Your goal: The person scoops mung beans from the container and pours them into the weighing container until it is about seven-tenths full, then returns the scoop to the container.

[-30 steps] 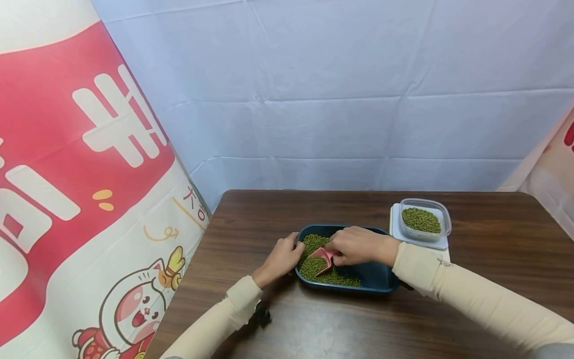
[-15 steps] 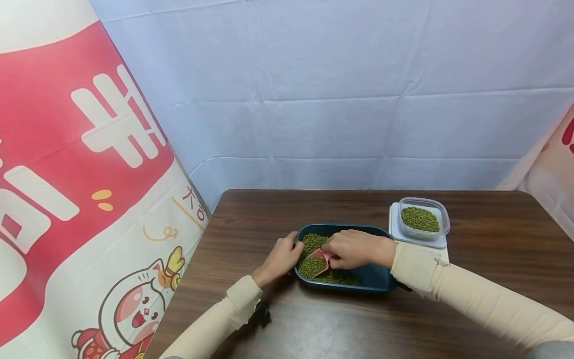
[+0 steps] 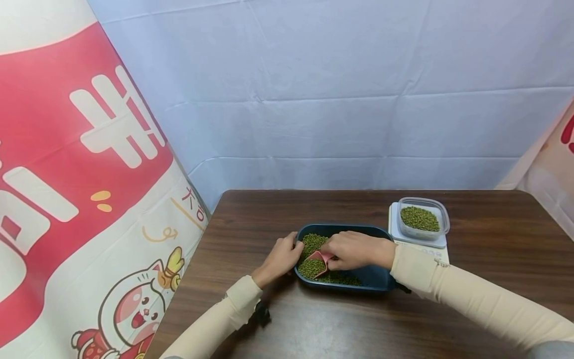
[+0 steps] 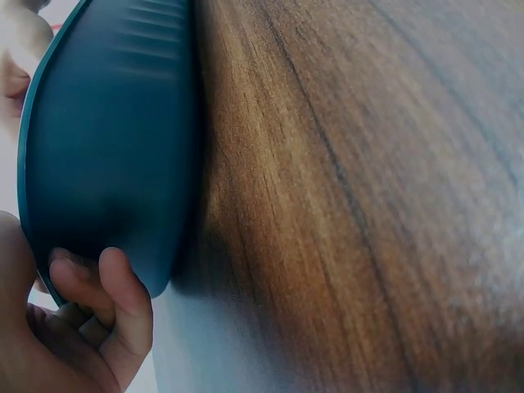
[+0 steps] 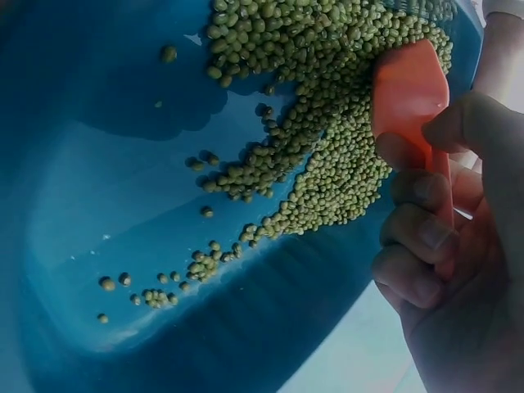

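Observation:
A dark blue plastic basin (image 3: 376, 271) with mung beans (image 3: 314, 243) heaped toward its left end stands on the table. My left hand (image 3: 281, 255) grips the rim at that end; in the left wrist view its fingers (image 4: 131, 315) curl against the outer wall. Inside the basin, my right hand (image 3: 354, 249) holds a pink scoop (image 3: 331, 267) by the handle. The scoop's bowl is among the beans and has beans in it. From the right wrist, the scoop (image 5: 409, 90) shows its back, with fingers wrapped round the handle.
Behind and right of the basin, a clear plastic container (image 3: 421, 234) of mung beans sits on a white kitchen scale (image 3: 394, 224). My right forearm partly covers the scale's front. The wooden table (image 3: 269, 209) meets a pale cloth backdrop (image 3: 314, 129).
My right hand and the scoop have shifted slightly left into the beans. The left hand keeps its grip on the basin rim.

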A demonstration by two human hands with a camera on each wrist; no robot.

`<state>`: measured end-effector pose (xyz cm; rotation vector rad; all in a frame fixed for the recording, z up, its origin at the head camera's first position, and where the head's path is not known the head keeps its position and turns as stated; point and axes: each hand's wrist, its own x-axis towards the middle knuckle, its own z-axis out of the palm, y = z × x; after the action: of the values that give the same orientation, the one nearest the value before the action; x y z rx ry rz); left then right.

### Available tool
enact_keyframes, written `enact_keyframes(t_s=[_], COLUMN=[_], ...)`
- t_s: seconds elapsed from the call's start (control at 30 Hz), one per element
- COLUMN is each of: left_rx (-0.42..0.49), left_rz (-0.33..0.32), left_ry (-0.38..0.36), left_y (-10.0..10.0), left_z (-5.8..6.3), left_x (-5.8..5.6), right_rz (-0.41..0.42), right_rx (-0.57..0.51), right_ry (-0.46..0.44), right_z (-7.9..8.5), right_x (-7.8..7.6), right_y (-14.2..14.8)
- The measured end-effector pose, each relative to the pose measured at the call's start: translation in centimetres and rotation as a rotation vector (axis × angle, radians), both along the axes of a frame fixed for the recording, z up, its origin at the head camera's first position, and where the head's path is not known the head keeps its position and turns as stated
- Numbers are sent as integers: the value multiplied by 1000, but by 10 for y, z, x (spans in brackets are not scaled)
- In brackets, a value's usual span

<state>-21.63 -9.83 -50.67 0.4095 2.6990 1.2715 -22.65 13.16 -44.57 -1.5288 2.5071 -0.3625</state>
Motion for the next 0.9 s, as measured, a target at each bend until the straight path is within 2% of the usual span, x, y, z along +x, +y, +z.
enact_keyframes(t_s=[0.47, 0.9], left_rx=[3, 5], left_rz=[-1, 0], left_ry=[9, -6], left_y=[0, 0], left_z=[-2, 1], left_x=[-1, 1], right_rz=[-37, -63], right_rx=[-39, -88], right_ry=[-82, -117], right_z=[-9, -19], right_x=[1, -1], right_y=[8, 15])
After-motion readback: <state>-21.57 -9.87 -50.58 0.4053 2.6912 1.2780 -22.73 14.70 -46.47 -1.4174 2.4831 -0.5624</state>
